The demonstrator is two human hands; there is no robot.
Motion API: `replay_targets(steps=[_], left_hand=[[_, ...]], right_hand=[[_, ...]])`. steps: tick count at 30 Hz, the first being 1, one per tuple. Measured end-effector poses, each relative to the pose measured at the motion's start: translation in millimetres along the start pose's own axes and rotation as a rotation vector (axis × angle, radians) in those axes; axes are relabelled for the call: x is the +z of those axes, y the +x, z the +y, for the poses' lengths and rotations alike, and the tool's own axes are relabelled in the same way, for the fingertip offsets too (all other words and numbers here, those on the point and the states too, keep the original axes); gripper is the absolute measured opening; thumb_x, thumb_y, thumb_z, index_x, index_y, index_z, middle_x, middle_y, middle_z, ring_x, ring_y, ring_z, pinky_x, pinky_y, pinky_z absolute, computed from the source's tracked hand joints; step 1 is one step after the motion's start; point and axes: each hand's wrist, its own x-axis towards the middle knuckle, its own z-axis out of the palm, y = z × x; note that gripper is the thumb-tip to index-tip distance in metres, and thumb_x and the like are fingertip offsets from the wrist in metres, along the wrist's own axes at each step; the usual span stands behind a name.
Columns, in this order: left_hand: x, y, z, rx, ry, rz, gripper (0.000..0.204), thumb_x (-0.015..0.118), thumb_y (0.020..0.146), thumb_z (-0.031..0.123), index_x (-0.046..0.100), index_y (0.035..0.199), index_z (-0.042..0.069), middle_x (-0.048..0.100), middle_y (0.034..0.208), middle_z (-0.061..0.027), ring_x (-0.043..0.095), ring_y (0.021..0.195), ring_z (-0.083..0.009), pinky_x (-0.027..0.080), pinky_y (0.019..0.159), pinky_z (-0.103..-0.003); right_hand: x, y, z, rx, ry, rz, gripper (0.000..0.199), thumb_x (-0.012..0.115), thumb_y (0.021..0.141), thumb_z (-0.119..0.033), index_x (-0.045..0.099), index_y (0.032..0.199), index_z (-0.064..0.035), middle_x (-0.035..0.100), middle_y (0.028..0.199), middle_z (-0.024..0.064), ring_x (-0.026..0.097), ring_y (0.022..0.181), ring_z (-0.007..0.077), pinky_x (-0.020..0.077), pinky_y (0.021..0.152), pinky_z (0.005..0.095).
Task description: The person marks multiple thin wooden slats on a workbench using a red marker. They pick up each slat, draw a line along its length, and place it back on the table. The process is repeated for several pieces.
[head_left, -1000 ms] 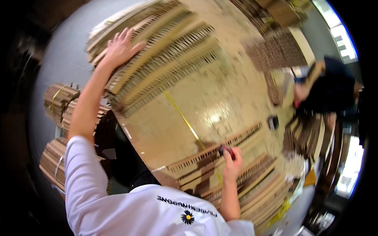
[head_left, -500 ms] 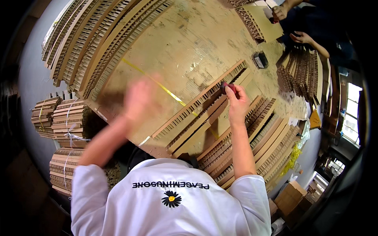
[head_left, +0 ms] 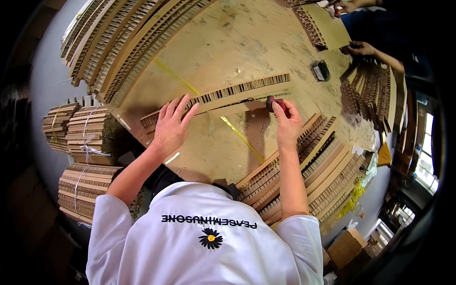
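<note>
Brown cardboard strips [head_left: 244, 88]: left hand [head_left: 172, 127] with fingers spread over them, right hand [head_left: 289, 124] closed round a dark red tool [head_left: 274, 103].
Steadying looks to be the step in hand; the next move likely calls for even pressure, strips kept flush. They lie slantwise across a yellow strap [head_left: 242, 138] on the table [head_left: 223, 47], long and narrow, the farther one showing a ribbed row of cells.

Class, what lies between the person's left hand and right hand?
In the head view, cardboard strips, a yellow strap and some tabletop lie between the left hand and the right hand.
</note>
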Motion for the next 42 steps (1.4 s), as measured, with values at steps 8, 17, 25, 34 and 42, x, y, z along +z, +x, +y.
replay_targets(steps=[8,17,25,34,42], left_hand=[[0,8,5,-0.186,-0.255,0.299,0.063,0.077,0.088,0.012,0.054,0.145,0.000,0.060,0.143,-0.0188,0.058,0.127,-0.0415,0.048,0.106,-0.052],[13,29,-12,-0.129,-0.415,0.081,0.028,0.075,0.084,0.004,0.062,0.108,0.005,0.064,0.113,-0.0139,0.061,0.106,-0.0384,0.053,0.089,-0.047],[5,45,-35,-0.028,-0.241,0.203,0.023,0.073,0.082,0.003,0.061,0.102,0.005,0.064,0.119,-0.0127,0.059,0.107,-0.0357,0.051,0.091,-0.046],[27,39,-19,-0.224,-0.328,0.357,0.034,0.079,0.083,0.005,0.068,0.115,0.008,0.070,0.117,-0.0084,0.063,0.103,-0.0345,0.052,0.087,-0.045],[32,39,-19,-0.237,-0.313,0.413,0.030,0.081,0.081,0.005,0.070,0.109,0.009,0.072,0.112,-0.0040,0.065,0.100,-0.0305,0.051,0.084,-0.043]], right_hand=[[24,4,3,-0.084,0.003,-0.117,0.018,0.084,0.091,-0.005,0.074,0.104,0.0027,0.063,0.098,0.0020,0.058,0.089,0.0123,0.0476,0.083,0.0249],[4,4,26,-0.022,-0.005,-0.066,0.020,0.084,0.092,-0.007,0.074,0.105,0.0027,0.065,0.098,0.0016,0.058,0.090,0.0120,0.0478,0.085,0.0250],[13,17,14,-0.199,-0.019,-0.147,0.015,0.082,0.090,-0.001,0.074,0.103,0.0018,0.066,0.105,0.0047,0.061,0.093,0.0150,0.0492,0.087,0.0269],[71,76,-3,-0.401,-0.130,-0.529,0.016,0.077,0.089,0.007,0.076,0.103,0.0008,0.071,0.118,0.0127,0.071,0.101,0.0201,0.0587,0.086,0.0296],[83,94,12,-0.507,-0.236,-0.607,0.019,0.078,0.085,0.008,0.076,0.102,-0.0006,0.077,0.108,0.0132,0.073,0.095,0.0231,0.0589,0.083,0.0320]])
